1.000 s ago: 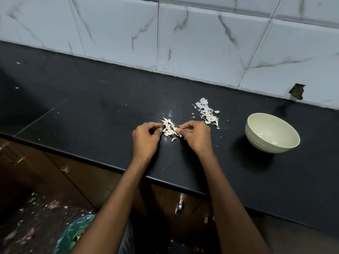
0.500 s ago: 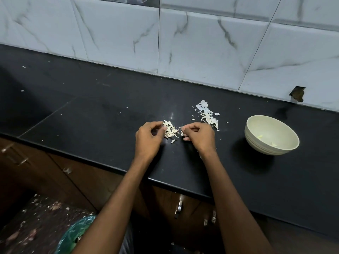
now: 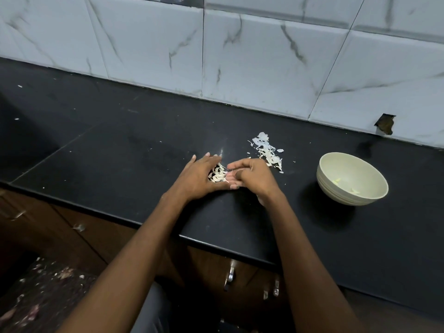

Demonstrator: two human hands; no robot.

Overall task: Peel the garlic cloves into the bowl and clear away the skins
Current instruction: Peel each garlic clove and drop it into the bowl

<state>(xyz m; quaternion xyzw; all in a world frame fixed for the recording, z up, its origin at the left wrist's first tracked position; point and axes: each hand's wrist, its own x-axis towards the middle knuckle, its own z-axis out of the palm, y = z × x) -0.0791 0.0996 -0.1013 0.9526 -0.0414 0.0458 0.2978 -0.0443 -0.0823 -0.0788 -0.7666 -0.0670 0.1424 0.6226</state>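
Floor and cupboards: nearest to us we see a littered floor [image 3: 36, 296] and brown cupboard fronts [image 3: 79, 236] with metal handles [image 3: 230, 277] under the counter edge.

Left hand: our left hand [image 3: 199, 176] lies on the black counter [image 3: 120, 164] with fingers straight and together, its edge set against the near pile of skins [image 3: 219, 175] like a wall – it grips nothing.

Right hand: our right hand [image 3: 252, 174] faces it from the other side, fingers loosely bent and touching the same pile; we cannot tell whether any skin is pinched under them.

Key relation: the near pile sits between the two palms, touching both, so we judge the step to be gathering it. A scoop calls for the hands to close toward each other, and neither is clearly nearer.

Second pile: just beyond the right hand's knuckles lies a second pile of skins [image 3: 266, 150], a streak running from far-left to near-right – its long axis points roughly at the right hand, which is the nearer one.

Bowl: the pale bowl [image 3: 336, 195] stands upright well to the right, apart from both piles, with a few peeled cloves [image 3: 337, 180] in its bottom.

Progress: we judge the peeling done or nearly so, the clearing only begun.

Risk: the flakes look light and could scatter if swept fast.

Far edge: marbled wall tiles [image 3: 264, 56] back the counter, one with a chipped hole [image 3: 385, 124].
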